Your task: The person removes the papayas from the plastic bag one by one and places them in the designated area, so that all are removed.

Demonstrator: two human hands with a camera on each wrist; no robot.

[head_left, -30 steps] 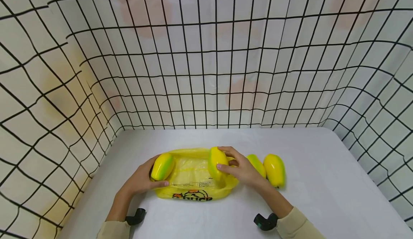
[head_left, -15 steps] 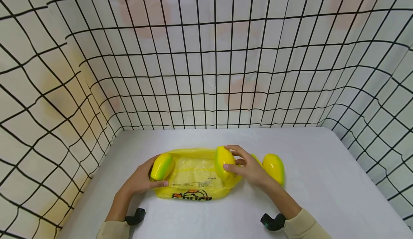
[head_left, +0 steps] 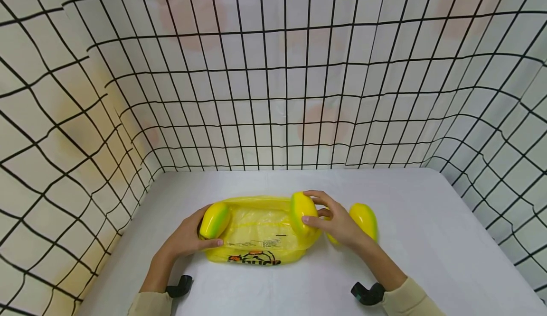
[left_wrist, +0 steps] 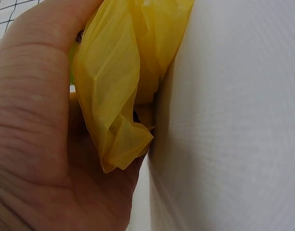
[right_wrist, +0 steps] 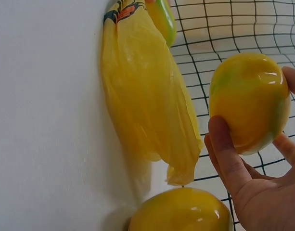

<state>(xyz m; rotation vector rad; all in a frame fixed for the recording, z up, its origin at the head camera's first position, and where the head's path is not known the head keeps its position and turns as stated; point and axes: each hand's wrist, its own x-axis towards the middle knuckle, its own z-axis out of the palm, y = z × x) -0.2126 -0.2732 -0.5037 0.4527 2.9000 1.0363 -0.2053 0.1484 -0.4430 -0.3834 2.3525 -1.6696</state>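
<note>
Head view: left hand (head_left: 188, 235) grips one mango (head_left: 215, 220) at the open yellow bag (head_left: 256, 233)'s left end, right hand (head_left: 337, 222) pinches another mango (head_left: 301, 211) at its right—neither released, two other mangoes (head_left: 364, 220) left on the table (head_left: 273, 292).

The plastic bag (head_left: 252, 226) is translucent yellow, its near side printed with black lettering and orange marks; the left mango (head_left: 215, 220) at its left end and middle mango (head_left: 301, 213) at its right end are yellow shading to green, like the far mango (head_left: 364, 221) further right. Under the bag, the tabletop (head_left: 265, 290) is plain white.
</note>
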